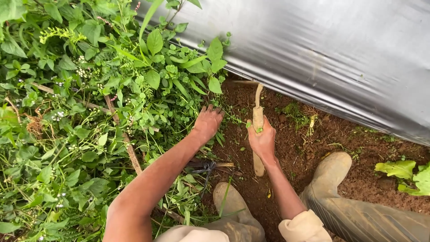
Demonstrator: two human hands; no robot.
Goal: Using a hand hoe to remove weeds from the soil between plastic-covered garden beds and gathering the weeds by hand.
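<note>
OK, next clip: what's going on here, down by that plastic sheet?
A person crouches on reddish soil beside a silvery plastic sheet. The right hand grips a wooden-handled tool, its thin curved blade pointing at the ground by the sheet. The left hand reaches into the edge of a thick patch of green weeds, fingers down among the stems. Two muddy boots stand on the bare soil.

left hand (207, 122) in weeds (134, 80) | right hand (263, 139) grips wooden-handled tool (258, 117)
</note>
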